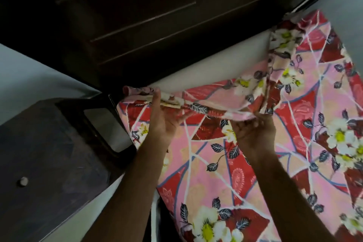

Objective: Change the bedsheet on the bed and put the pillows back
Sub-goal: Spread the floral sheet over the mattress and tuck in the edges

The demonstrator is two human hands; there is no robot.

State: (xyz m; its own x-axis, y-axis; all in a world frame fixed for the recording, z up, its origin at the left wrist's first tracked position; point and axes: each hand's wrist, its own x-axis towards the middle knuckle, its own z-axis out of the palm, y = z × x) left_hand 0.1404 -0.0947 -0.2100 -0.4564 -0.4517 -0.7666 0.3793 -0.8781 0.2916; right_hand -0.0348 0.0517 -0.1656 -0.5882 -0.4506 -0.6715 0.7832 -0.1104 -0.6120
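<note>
Gripping the far hem of the pink and red floral cotton bedsheet (225, 163), the person stands at the head end of the bed; the left hand (167, 118) has its fingers curled round a bunched fold near the left corner, and the right hand (253, 131) pinches the folded-back edge a little to the right, so both are clamped on cloth, apart from one another. The sheet lies spread over the bed from the near edge to the far end, where its edge is turned back on itself and a strip of bare white mattress (206, 68) shows between it and the dark wooden headboard (157, 15); to the left stands a dark wooden bedside cabinet (39, 163) with a small round knob.

The cloth looks thin, light and wholly limp; it creases wherever it is gathered and would carry no shape of its own, so I judge it needs both hands well spread along the hem to pull flat. Holding by the hem or a corner seems best, since a pinch in the middle would only raise a peak; it seems neither slippery nor fragile, though a hard tug might drag the near side off.
</note>
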